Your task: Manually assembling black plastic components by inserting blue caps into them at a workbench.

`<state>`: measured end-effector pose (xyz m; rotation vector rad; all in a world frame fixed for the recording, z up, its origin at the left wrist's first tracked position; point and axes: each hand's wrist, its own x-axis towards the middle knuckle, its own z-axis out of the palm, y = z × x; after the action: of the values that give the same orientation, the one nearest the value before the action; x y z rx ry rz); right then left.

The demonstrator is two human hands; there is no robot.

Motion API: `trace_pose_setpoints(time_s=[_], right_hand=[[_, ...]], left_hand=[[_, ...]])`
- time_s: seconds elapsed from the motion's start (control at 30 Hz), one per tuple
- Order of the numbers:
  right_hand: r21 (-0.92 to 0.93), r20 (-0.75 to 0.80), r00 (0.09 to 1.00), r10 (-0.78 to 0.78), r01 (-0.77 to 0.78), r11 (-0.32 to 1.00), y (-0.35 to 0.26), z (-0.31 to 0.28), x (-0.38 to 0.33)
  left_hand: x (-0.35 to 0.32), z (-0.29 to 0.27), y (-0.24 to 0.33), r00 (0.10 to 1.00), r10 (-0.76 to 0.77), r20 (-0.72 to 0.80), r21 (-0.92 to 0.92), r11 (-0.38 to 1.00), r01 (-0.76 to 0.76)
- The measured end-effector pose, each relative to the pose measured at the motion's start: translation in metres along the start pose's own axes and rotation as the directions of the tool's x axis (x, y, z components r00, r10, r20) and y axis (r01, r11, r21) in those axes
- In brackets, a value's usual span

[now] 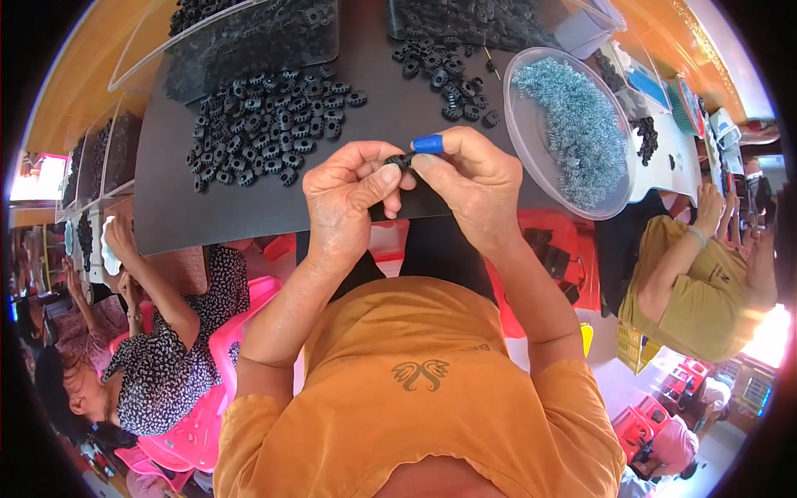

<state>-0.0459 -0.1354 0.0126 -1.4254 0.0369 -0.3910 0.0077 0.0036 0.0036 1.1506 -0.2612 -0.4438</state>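
Observation:
Over the near edge of the dark table, my left hand (pixel 342 189) pinches a small black plastic part (pixel 402 161) between thumb and fingers. From the other side, my right hand (pixel 477 178) closes its thumb and index finger on the same part. A blue finger cover (pixel 428 144) sits on that index fingertip. Fingers hide most of the part, and any smaller piece in the pinch cannot be made out. Beyond my left hand spreads a heap of black plastic parts (pixel 264 126). Beside my right hand, a round clear tray (pixel 521 148) holds many small pale-blue coil springs (pixel 577 124).
Clear bins of black parts (pixel 249 50) (pixel 473 21) stand at the table's far side. A smaller pile of black parts (pixel 448 76) lies before the right bin. People sit at left (pixel 178 332) and right (pixel 697 282). A red stool (pixel 556 249) is under the table.

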Motion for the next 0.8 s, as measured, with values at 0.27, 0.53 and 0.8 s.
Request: trace_pose_setpoints(time_s=[0.27,0.53,0.8], right_hand=[[-0.327,-0.031,0.978,-0.205,0.184,0.927,0.011,0.001,0.003],[-0.549,0.117,0.844,-0.523,0.494,0.674,0.007,0.006,0.008],[-0.567,0.196,0.81,-0.553,0.554,0.61,0.005,0.001,0.007]], left_hand=[[-0.003,0.002,-0.002,1.0,-0.002,-0.013,0.004,1.0,0.002],[-0.007,0.003,-0.007,0.997,0.063,-0.039,0.082,0.995,-0.06],[-0.007,0.005,-0.003,0.997,0.047,-0.055,0.154,0.987,-0.038]])
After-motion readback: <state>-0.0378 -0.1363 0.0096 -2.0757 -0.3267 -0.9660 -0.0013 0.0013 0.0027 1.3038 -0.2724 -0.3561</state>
